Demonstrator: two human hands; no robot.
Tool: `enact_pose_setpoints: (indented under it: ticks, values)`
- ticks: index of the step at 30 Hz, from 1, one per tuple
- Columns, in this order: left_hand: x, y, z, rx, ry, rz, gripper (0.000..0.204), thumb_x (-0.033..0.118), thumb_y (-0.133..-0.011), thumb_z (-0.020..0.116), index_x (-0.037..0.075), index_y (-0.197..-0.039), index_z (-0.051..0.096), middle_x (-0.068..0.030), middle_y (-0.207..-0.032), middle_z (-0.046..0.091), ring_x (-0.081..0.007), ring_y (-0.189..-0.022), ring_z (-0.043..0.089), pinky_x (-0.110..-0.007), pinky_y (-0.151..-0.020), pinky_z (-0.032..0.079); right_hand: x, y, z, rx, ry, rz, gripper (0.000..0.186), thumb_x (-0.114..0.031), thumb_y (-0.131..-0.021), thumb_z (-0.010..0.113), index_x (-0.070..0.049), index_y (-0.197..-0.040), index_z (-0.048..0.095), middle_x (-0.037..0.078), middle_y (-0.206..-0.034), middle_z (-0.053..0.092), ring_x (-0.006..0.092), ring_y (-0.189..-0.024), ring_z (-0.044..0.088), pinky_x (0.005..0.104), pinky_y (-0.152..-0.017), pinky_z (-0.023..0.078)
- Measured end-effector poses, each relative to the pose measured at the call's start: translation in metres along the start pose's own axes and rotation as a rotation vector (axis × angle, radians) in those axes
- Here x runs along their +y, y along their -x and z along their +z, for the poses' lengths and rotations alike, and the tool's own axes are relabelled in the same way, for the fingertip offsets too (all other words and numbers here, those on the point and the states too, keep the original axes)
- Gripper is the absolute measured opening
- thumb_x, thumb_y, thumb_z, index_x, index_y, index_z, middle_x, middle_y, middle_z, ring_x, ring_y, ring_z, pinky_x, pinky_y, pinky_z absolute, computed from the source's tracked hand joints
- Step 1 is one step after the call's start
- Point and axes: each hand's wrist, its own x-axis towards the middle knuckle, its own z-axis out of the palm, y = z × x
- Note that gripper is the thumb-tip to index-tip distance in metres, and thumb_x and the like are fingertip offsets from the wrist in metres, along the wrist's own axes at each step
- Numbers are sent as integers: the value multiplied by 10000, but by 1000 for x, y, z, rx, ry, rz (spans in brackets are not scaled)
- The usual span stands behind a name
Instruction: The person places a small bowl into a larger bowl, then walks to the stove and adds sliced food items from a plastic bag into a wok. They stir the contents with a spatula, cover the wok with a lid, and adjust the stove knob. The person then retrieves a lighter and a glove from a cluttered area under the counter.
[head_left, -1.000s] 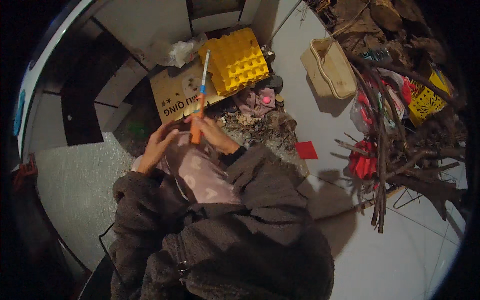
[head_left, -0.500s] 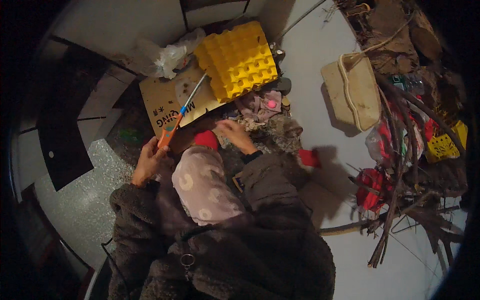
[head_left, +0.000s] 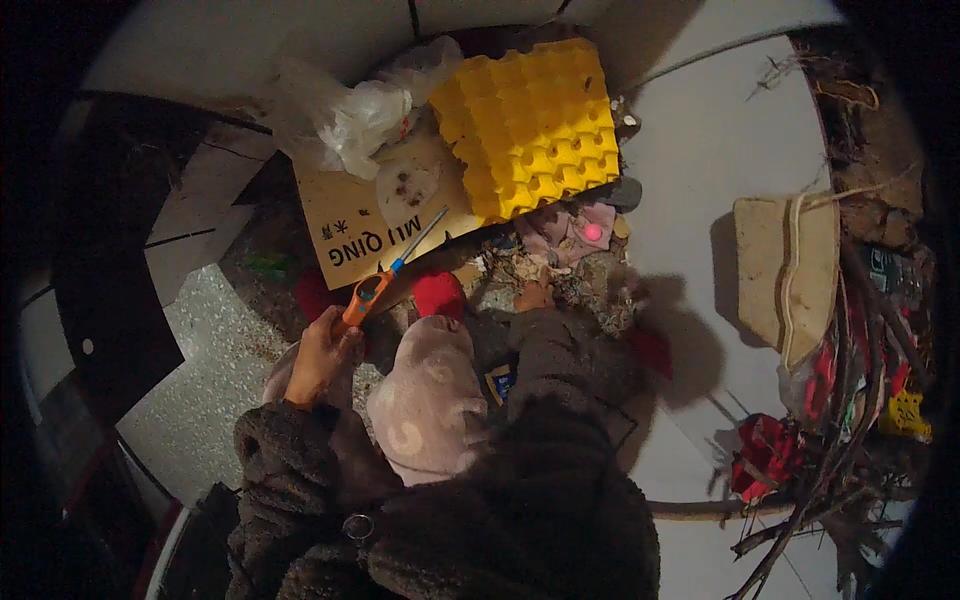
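My left hand (head_left: pixel 322 352) is closed round the orange handle of a long-nosed lighter (head_left: pixel 366 296). Its blue collar and thin metal barrel slant up over the brown cardboard (head_left: pixel 345 220). Lower and to the right of the barrel tip, my right hand (head_left: pixel 535 296) reaches down into a heap of dry litter and scraps (head_left: pixel 570 288). Its fingers are blurred and partly sunk among the scraps, so what they hold cannot be made out. Just beyond that hand lies a crumpled pink cloth (head_left: pixel 560 235) with a bright pink round spot on it.
A yellow egg tray (head_left: pixel 530 130) and a clear plastic bag (head_left: pixel 365 120) rest on the cardboard. On the right stand a beige container (head_left: pixel 785 275), a bundle of sticks (head_left: pixel 835 440) and a red bag (head_left: pixel 765 457). My patterned pink trouser leg (head_left: pixel 425 400) and red shoe (head_left: pixel 440 295) are below.
My right hand has moved right and down into the litter heap. The lighter has tilted further right, still in my left hand. The whole view has shifted.
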Motion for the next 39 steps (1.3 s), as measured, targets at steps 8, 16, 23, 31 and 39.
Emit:
enact_pose_setpoints:
  ticks: [8,16,23,31,39]
  values:
    - [-2,-1,2,-16,3,-31,251,144,-874,598,-30,-1038,521,-115,-721,602,-142,-648,579,-313,-596,467,19,51,-90,-136,-1132,-10,352,-319,-912,578,-90,-1179,591,84,-1049,598,256,-996,561,463,-905,460]
    - [21,20,7,13,122,-43,278,110,-884,583,-24,-1120,527,-107,-796,638,-126,-662,572,-307,-604,471,17,134,-203,-442,-2103,-539,331,-159,-914,566,-44,-1221,522,101,-1264,507,265,-1175,475,479,-1068,323]
    - [61,58,-21,48,12,111,268,117,-902,569,-17,-1127,511,-66,-825,606,-112,-731,568,-267,-660,475,17,192,-265,-298,-2267,-584,488,-176,-914,528,-3,-1342,371,128,-1386,394,316,-1289,362,500,-1088,295]
    - [83,131,-51,165,75,287,261,120,-896,578,-7,-1117,524,-80,-800,634,-121,-739,601,-274,-647,477,-3,261,-295,-388,-2265,-672,482,-353,-970,360,-76,-1364,380,114,-1389,402,328,-1266,399,529,-1053,332]
    - [34,172,-77,364,160,299,262,132,-869,596,-13,-1082,551,-106,-837,638,-150,-756,623,-294,-664,491,-65,316,-311,-440,-1900,-736,467,-365,-995,344,-58,-1342,403,119,-1308,493,305,-1208,471,467,-1018,393]
